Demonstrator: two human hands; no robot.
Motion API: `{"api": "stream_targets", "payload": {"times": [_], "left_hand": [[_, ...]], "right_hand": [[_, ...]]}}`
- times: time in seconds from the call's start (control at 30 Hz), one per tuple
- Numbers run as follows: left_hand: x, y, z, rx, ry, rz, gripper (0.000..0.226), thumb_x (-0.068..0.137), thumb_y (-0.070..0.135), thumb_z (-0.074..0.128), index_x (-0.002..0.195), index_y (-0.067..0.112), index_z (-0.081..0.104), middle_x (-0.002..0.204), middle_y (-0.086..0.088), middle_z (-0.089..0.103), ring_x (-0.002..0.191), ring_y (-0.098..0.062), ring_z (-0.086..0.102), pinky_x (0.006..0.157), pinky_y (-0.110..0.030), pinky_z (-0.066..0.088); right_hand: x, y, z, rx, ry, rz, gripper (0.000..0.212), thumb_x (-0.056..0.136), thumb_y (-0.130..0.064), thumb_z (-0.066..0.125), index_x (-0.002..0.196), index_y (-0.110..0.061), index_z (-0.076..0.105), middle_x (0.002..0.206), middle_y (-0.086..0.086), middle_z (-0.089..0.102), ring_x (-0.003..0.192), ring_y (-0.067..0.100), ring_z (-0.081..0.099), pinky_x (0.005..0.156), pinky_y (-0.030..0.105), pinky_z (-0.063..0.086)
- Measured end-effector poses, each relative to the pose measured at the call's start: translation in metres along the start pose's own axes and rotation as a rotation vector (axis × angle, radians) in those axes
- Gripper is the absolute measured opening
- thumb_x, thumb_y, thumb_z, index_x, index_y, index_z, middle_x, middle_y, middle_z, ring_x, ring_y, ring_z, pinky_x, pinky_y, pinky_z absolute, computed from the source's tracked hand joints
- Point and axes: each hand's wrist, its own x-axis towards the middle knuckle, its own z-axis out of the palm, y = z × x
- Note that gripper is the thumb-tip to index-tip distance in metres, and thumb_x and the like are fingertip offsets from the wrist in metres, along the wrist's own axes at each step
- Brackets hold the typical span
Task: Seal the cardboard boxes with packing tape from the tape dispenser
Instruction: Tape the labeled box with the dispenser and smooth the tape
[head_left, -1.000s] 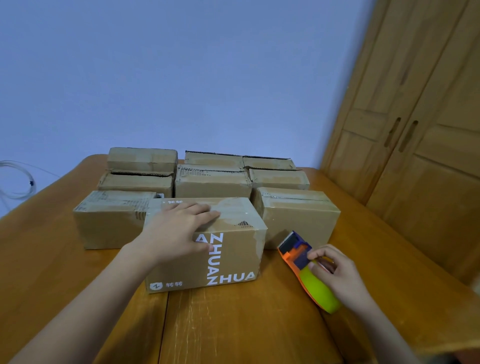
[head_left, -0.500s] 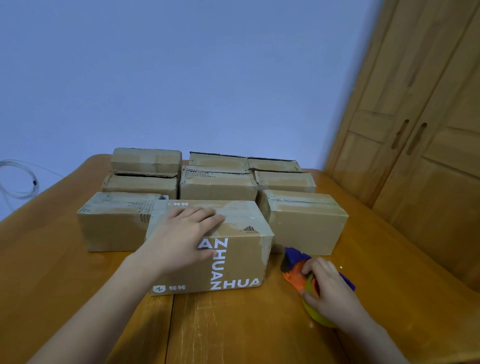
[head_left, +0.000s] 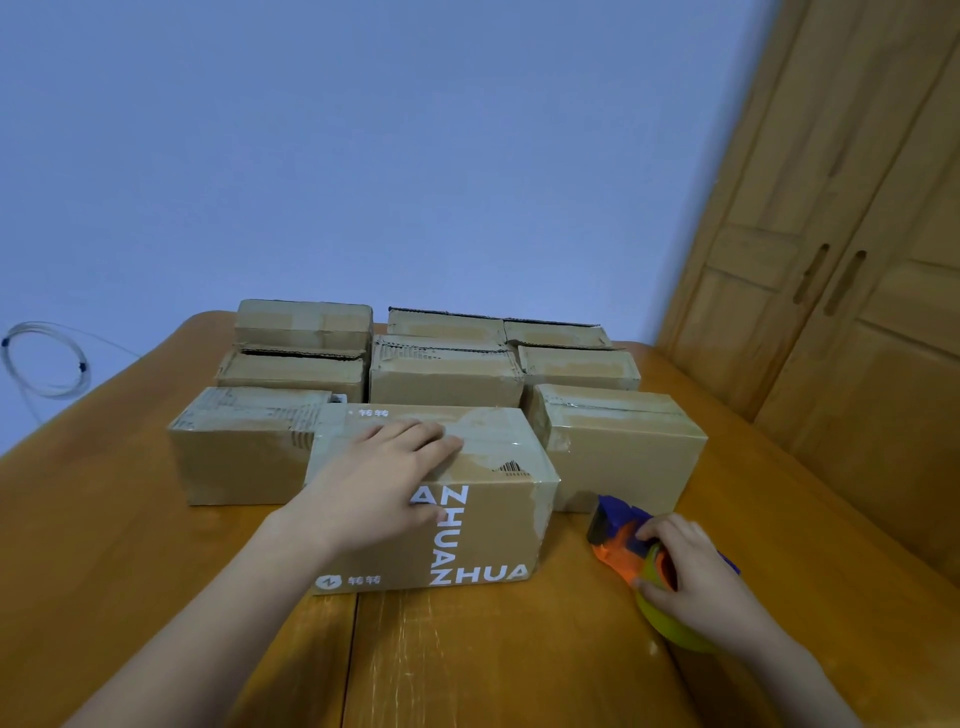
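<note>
Orange tape dispenser (head_left: 621, 545) under right hand (head_left: 693, 582)

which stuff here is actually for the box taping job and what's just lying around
For the job:
printed brown cardboard box under left hand
orange-blue tape dispenser in right hand
plain cardboard boxes behind

Lying about:
coiled white cable
wooden wardrobe

light: dim, even, bluish | shadows: soft | edges: blurred, bowed (wide-angle) | centre: fairly sharp

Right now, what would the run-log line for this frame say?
left hand: flat on printed cardboard box | right hand: grips tape dispenser on wooden table | taping: not begun
</note>
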Motion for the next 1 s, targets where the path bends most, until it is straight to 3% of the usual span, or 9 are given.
{"api": "stream_targets", "payload": {"times": [0.2,0.37,0.47,0.6,0.67,0.73,0.8,0.9,1.0], "left_hand": [[-0.002,-0.003,-0.006,-0.023,-0.042,-0.009,0.079,0.089,0.057,0.052,0.151,0.038,0.007,0.158,0.014,0.015,0.144,-0.008,0.015,0.116,-0.030,0.016],[-0.016,-0.021,-0.015,-0.005,-0.055,-0.080,0.086,0.086,0.065,0.050,0.151,0.038,0.001,0.160,0.013,0.003,0.147,-0.011,0.004,0.117,-0.031,0.005],[-0.034,-0.042,-0.015,-0.086,-0.025,-0.152,0.100,0.069,0.085,0.044,0.149,0.044,0.002,0.160,0.013,0.002,0.148,-0.013,0.002,0.117,-0.035,0.010],[-0.048,-0.059,-0.008,-0.247,-0.038,-0.203,0.110,0.040,0.104,0.024,0.139,0.058,0.003,0.160,0.016,0.001,0.147,-0.015,0.002,0.116,-0.046,0.023],[-0.046,-0.054,-0.002,-0.331,-0.079,-0.201,0.106,0.045,0.100,0.034,0.138,0.059,0.005,0.159,0.018,-0.001,0.147,-0.016,-0.006,0.116,-0.049,0.022],[-0.041,-0.046,0.006,-0.356,-0.079,-0.210,0.096,0.066,0.081,0.055,0.144,0.052,0.008,0.159,0.018,-0.002,0.147,-0.019,-0.013,0.117,-0.049,0.018],[-0.035,-0.041,0.013,-0.346,-0.041,-0.212,0.084,0.081,0.061,0.060,0.147,0.046,0.011,0.160,0.016,-0.001,0.147,-0.020,-0.015,0.117,-0.048,0.016],[-0.026,-0.037,0.016,-0.341,-0.011,-0.188,0.078,0.085,0.055,0.059,0.148,0.043,0.015,0.160,0.015,0.002,0.147,-0.022,-0.014,0.117,-0.045,0.016],[-0.017,-0.039,0.019,-0.365,-0.001,-0.174,0.077,0.086,0.053,0.059,0.149,0.041,0.017,0.160,0.014,0.004,0.147,-0.023,-0.013,0.117,-0.045,0.017]], "right_hand": [[0.000,-0.006,-0.001,-0.025,-0.005,-0.010,0.050,0.085,-0.044,0.066,0.127,-0.030,0.042,0.117,-0.020,0.033,0.112,-0.002,0.030,0.098,0.017,0.035],[0.002,-0.024,-0.013,0.014,0.188,-0.044,0.030,0.091,-0.036,0.060,0.118,-0.024,0.053,0.108,-0.016,0.044,0.104,0.000,0.039,0.083,0.012,0.035],[0.010,-0.044,-0.022,0.085,0.297,-0.115,0.022,0.092,-0.030,0.060,0.113,-0.023,0.058,0.106,-0.015,0.049,0.102,0.000,0.044,0.078,0.010,0.038],[0.028,-0.081,-0.032,0.209,0.362,-0.274,0.035,0.091,-0.037,0.055,0.122,-0.022,0.057,0.118,-0.018,0.048,0.113,-0.004,0.041,0.094,0.018,0.038],[0.036,-0.101,-0.034,0.241,0.330,-0.346,0.055,0.088,-0.052,0.045,0.136,-0.025,0.047,0.131,-0.020,0.041,0.124,-0.005,0.031,0.099,0.016,0.028],[0.043,-0.116,-0.030,0.198,0.267,-0.397,0.068,0.085,-0.061,0.038,0.145,-0.030,0.034,0.147,-0.018,0.031,0.137,0.000,0.020,0.108,0.023,0.022],[0.050,-0.123,-0.022,0.095,0.202,-0.396,0.073,0.085,-0.064,0.041,0.149,-0.032,0.025,0.155,-0.014,0.021,0.143,0.007,0.012,0.114,0.031,0.018],[0.057,-0.121,-0.010,-0.066,0.220,-0.408,0.069,0.087,-0.060,0.043,0.147,-0.028,0.033,0.152,-0.007,0.032,0.141,0.016,0.026,0.119,0.041,0.018],[0.065,-0.117,-0.009,-0.095,0.244,-0.416,0.064,0.087,-0.051,0.051,0.144,-0.024,0.041,0.147,-0.002,0.042,0.137,0.022,0.036,0.115,0.038,0.018]]}}
